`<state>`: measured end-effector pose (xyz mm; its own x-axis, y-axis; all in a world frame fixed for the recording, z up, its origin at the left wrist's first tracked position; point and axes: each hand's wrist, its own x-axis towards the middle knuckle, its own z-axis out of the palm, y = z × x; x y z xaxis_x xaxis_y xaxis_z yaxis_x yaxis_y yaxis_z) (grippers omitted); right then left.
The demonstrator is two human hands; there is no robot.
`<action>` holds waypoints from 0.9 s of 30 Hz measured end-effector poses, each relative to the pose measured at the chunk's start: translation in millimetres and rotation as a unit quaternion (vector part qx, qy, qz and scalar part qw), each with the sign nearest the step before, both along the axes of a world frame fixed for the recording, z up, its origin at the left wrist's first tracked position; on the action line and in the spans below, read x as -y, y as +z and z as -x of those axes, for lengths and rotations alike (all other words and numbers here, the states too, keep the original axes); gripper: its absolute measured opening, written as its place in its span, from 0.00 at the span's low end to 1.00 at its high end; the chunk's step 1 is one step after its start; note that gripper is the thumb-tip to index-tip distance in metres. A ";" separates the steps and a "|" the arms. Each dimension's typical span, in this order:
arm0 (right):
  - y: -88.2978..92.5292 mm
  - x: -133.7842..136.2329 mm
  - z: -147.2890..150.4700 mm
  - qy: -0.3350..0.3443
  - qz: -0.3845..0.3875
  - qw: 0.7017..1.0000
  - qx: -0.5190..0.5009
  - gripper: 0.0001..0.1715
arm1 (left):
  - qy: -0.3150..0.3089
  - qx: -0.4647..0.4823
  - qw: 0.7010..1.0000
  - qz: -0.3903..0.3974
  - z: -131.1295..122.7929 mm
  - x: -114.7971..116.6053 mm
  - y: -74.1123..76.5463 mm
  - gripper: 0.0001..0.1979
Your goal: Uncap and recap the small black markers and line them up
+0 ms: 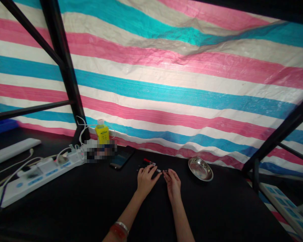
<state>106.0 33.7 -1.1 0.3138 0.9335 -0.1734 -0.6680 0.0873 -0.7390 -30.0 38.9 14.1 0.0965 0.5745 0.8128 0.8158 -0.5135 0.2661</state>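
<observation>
Over the black tabletop, my left hand (145, 181) has its thumb and index finger around a small silver-white piece (159, 170); the other fingers are spread on the table side. Close beside it, my right hand (173, 184) is closed in a pinch on a tiny dark piece (166, 171), too small to name. The two pieces are almost end to end. Just beyond my left fingers lies a red object with a pale end (149, 162). A few dark bits are near my left fingertips, hard to make out.
A shallow round metal dish (200, 169) is to the right. On the left are a dark flat device like a tablet (122, 158), a yellow bottle (102, 133) and a white power strip (40, 181) with plugs and cables. Black frame posts and striped sheeting (166, 117) stand behind.
</observation>
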 end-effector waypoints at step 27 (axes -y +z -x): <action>20.4 33.3 37.7 -0.149 -0.160 0.876 0.430 0.12 | -0.128 0.016 0.991 0.041 4.1 0.0 -10.3 0.15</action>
